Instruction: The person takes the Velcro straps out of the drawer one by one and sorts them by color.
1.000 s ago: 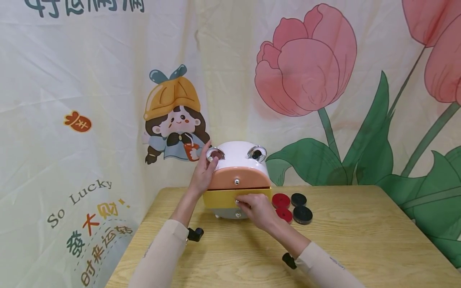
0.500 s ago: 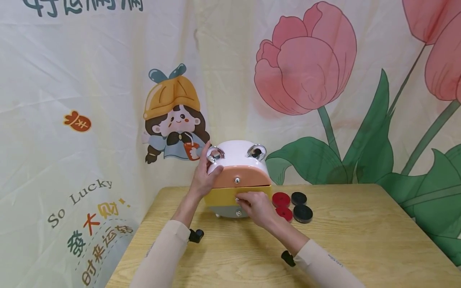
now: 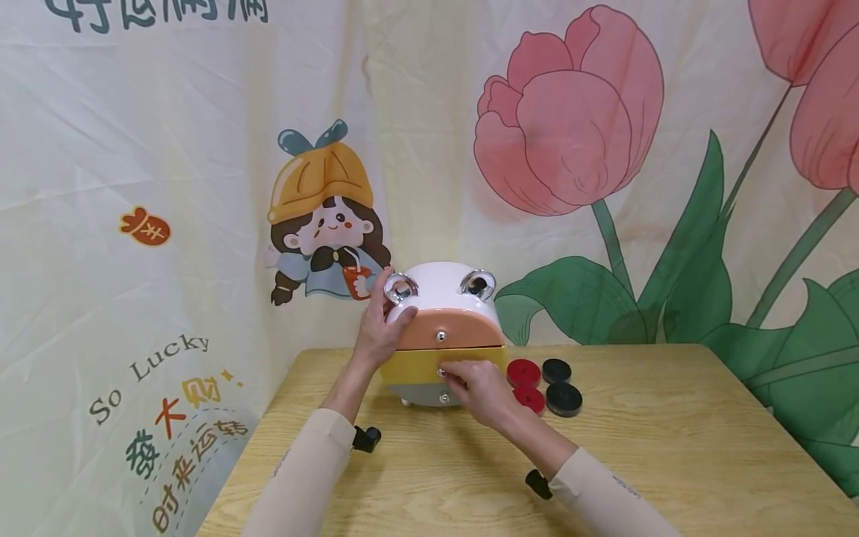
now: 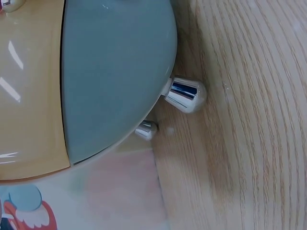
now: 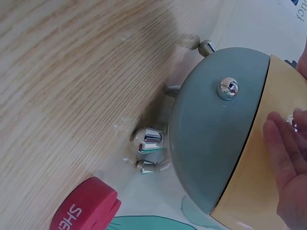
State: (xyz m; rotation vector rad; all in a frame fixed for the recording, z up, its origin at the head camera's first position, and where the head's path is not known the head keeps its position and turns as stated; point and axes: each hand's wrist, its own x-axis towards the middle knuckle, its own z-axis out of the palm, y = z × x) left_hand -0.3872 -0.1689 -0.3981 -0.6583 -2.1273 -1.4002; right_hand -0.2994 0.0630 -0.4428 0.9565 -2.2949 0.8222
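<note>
A small round-topped drawer cabinet (image 3: 443, 287) with frog-like chrome eyes stands on the table. Its front has an orange drawer (image 3: 417, 330), a yellow drawer (image 3: 409, 367) and a grey drawer (image 3: 417, 394), each with a silver knob. My left hand (image 3: 381, 328) rests against the cabinet's left side, thumb at the orange drawer's edge and fingers up beside the left eye. With thumb and fingertips, my right hand (image 3: 479, 388) pinches the yellow drawer's knob (image 5: 291, 121). A thin dark line shows above the yellow drawer. The left wrist view shows the yellow and grey fronts, not the hand.
Right of the cabinet lie two red rolls (image 3: 523, 373) and two black rolls (image 3: 564, 400) of flat tape. The wooden table (image 3: 658, 432) extends to the right and front. A printed curtain (image 3: 429, 149) hangs close behind. Chrome feet (image 4: 186, 94) hold the cabinet off the tabletop.
The yellow drawer has gone in slightly, narrowing the dark gap above it, with my right hand on its knob. My left thumb has come down from the eye to the orange drawer's edge.
</note>
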